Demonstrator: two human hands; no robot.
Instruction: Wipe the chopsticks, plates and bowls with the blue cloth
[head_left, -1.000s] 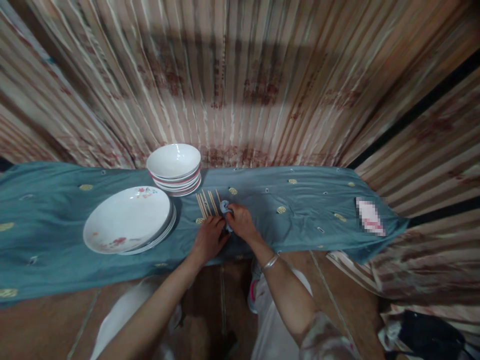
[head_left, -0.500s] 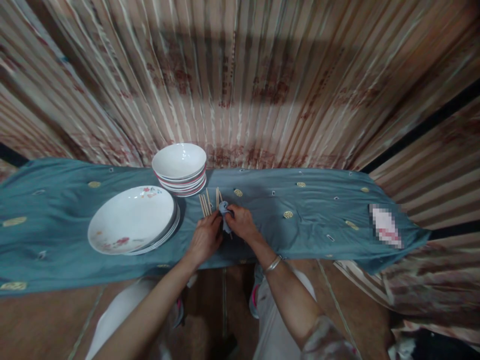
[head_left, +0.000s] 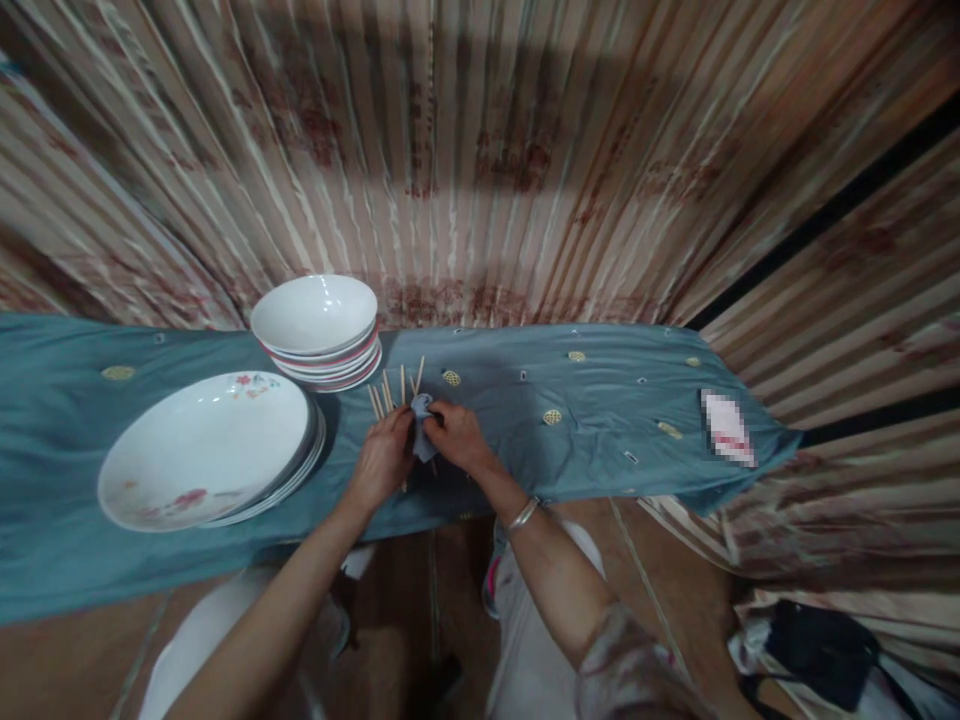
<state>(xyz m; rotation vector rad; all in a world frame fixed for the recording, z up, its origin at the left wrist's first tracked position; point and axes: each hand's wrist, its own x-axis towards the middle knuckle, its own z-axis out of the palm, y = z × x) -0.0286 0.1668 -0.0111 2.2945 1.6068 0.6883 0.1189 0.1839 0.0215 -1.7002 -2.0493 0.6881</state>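
A bluish-grey cloth (head_left: 423, 446) is bunched between my two hands. My right hand (head_left: 456, 434) pinches it with thumb and fingers. My left hand (head_left: 384, 458) is closed at the cloth's left side, fingers together, with a chopstick (head_left: 403, 385) running under them and its lower end showing below. One more thin stick slants up behind the cloth, its tip poking out beneath. Several light wooden chopsticks (head_left: 384, 394) lie fanned out on the table just beyond my left hand. My fingertips are partly hidden by the cloth.
Left of my hands stands a stack of large white floral plates (head_left: 206, 450). Behind it is a stack of white bowls (head_left: 315, 315) with red edges. A blue-green patterned tablecloth (head_left: 592, 450) covers the long table. A blurred pinkish packet (head_left: 726, 425) lies at the right end, before a striped curtain (head_left: 480, 150).
The view has swung right, so plates, bowls and hands appear further left. The chopsticks by the cloth have spread apart at their tops. Both hands keep hold at the cloth.
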